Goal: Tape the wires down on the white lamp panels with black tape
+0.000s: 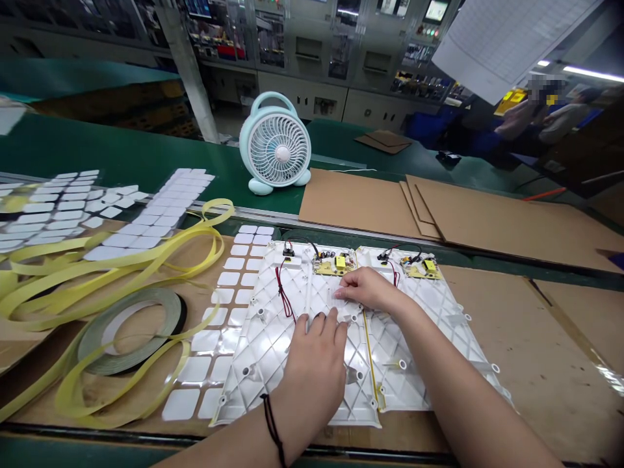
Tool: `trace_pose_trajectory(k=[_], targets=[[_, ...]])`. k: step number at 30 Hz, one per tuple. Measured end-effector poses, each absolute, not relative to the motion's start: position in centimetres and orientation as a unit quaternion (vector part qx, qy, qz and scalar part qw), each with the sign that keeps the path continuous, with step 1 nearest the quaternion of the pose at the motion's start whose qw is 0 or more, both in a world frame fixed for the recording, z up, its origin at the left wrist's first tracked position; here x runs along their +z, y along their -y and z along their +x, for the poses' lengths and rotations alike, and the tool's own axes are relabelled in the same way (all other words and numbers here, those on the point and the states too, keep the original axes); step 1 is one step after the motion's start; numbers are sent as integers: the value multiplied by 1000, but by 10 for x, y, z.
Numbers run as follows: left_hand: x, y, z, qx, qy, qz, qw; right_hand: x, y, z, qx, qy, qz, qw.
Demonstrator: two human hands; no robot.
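Observation:
Two white ribbed plastic panels (266, 331) lie side by side in front of me, a yellow strip running along the seam between them. A small circuit board (322, 265) with a yellow component sits at the far edge of the left panel, and a matching circuit board (420, 268) on the right one. My left hand (316, 357) rests on the left panel, fingers stretched out, close to a bundle of red and black wires (283, 296). Just below the left board, my right hand (365, 288) has its fingers pinched together against the panel. Whatever is between them is hidden.
Sheets of white rounded stickers (195, 368) lie left of the panels. Beside them are a tape roll (168, 325) and loose yellow strips (160, 250). A light-blue fan (281, 153) stands behind, near flat cardboard sheets (351, 198). Hanging paper (502, 39) and people are at upper right.

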State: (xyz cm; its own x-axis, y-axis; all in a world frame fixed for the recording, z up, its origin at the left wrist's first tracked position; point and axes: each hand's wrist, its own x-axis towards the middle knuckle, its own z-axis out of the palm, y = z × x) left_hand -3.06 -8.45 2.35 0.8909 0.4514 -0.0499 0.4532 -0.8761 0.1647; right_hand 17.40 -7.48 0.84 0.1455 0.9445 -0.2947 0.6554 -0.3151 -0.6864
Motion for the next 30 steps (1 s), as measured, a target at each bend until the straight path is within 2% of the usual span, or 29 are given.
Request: trace_pose_trajectory(k=[15,20,30], targets=[[21,85,-28,2,-228,972,53,12,73,170,321,565,-736,192],[22,83,-26,-2,-225,972,66,17,73,167,299,574,-746,157],[27,79,-26,1,-232,968,94,28,76,161,162,576,-785,160]])
